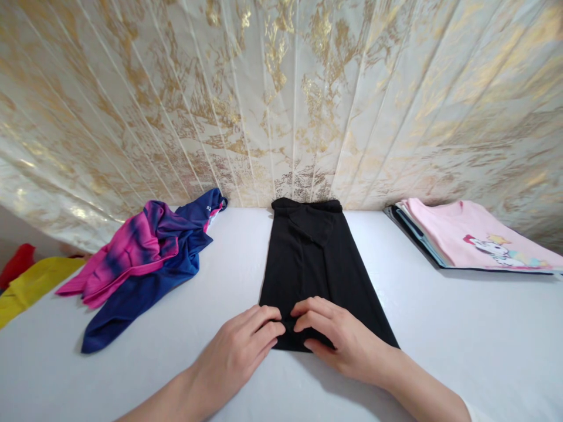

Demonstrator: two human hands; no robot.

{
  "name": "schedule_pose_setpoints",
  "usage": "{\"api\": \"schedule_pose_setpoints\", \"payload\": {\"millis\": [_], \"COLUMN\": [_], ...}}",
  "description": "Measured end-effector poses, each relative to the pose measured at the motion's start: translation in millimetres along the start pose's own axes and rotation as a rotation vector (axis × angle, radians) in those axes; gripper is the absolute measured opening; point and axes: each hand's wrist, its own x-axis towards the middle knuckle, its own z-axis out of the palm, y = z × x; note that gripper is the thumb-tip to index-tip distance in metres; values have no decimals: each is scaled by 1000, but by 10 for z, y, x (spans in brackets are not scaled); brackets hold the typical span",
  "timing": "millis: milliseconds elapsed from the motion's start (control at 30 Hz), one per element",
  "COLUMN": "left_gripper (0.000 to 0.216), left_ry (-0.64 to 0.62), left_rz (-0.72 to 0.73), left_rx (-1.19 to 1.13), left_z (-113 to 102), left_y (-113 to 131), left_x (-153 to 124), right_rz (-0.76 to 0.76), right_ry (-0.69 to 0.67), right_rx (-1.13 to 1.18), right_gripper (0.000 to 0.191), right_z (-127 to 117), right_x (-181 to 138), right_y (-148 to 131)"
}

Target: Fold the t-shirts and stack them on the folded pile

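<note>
A folded black garment (308, 264) lies lengthwise on the white table, narrower at its far end, where the cloth is bunched and a loose flap lies on top. At its near left corner, my left hand (244, 346) has its fingers together and the thumb beneath, closed on the cloth edge. My right hand (336, 337) rests on the near part of the same garment. Its fingers are bent, with the thumb apart from them and black cloth showing in the gap. Exactly how the left fingertips meet the fabric is partly hidden.
Left on the table (444, 346) lies a crumpled pink and navy garment (149, 252). A stack of folded clothes, topped by a pink shirt (466, 228) with a cartoon print, sits at right. Yellow cloth (39, 284) shows far left. A gold-patterned curtain (290, 99) hangs behind.
</note>
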Motion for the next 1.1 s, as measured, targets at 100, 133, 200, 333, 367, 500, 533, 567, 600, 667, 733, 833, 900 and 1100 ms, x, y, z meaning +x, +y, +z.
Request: {"api": "schedule_pose_setpoints", "payload": {"millis": [100,133,200,333,367,500,533,567,600,667,733,833,900,1100], "left_gripper": [22,21,18,18,19,20,20,20,20,19,19,19,18,12], "left_ry": [-1,-2,-3,-9,-13,-33,-42,-50,-61,-79,-96,-124,-145,-154], "left_rz": [-2,-3,-7,-9,-10,-1,1,3,4,12,31,64,76,72], "left_rx": [3,2,3,23,33,72,76,77,76,72,68,65,68,98], "left_z": [8,11,16,12,8,-4,-6,-9,-11,-18,-25,-40,-51,-84], "left_y": [-6,-8,-9,13,21,39,40,40,41,42,43,42,41,54], "left_x": [-8,-13,-24,-27,-25,-19,-18,-16,-14,-5,5,14,10,33], "right_rz": [-7,-8,-10,-24,-27,-62,-78,-91,-96,-84,-57,-31,-23,-43], "right_ry": [18,22,21,-41,-53,-27,-15,-2,9,25,29,20,7,-10], "right_rx": [-17,-24,-35,-65,-82,-121,-119,-116,-115,-118,-116,-98,-82,-106], "right_gripper": [20,19,21,32,32,21,20,20,20,20,18,16,17,16], "right_z": [2,-2,-15,-35,-33,-4,3,8,12,14,11,1,-10,-44], "right_x": [-6,-8,-8,-1,1,6,8,10,12,17,22,23,18,-6], "right_y": [5,2,-10,-42,-45,-38,-36,-35,-35,-35,-32,-19,-18,-96]}}
